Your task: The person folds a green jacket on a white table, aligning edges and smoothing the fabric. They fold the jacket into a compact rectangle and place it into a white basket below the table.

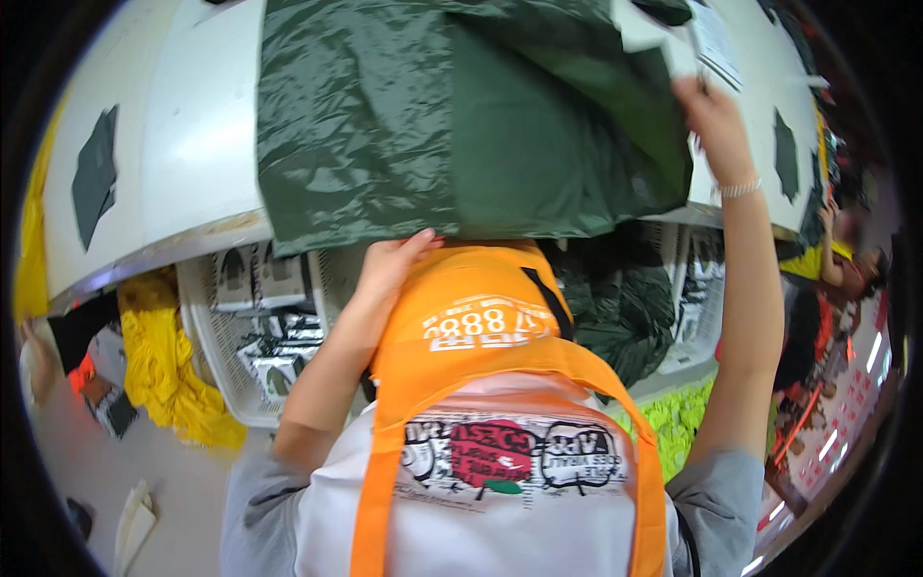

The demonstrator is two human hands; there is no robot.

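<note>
A large sheet of shiny dark green waterproof fabric (356,125) lies on the white table in front of me, with a straight seam or fold down its middle. At its near edge, my left hand (392,264) is closed, fingertips pinching the border beside my orange apron (471,288). My right hand (713,120) is raised at the right side, slightly blurred, its fingers curled at the fabric's right edge. The fabric there is lifted and creased. What lies under my right fingertips is partly hidden.
Below the table edge stands a white plastic basket (216,351) holding packaged items. Yellow fabric (159,361) hangs beside it. Dark green fabric (620,303) bunches at my right, above lime-green fabric (678,418). Dark pieces (94,178) lie on the white table (197,125). Another person (846,264) is far right.
</note>
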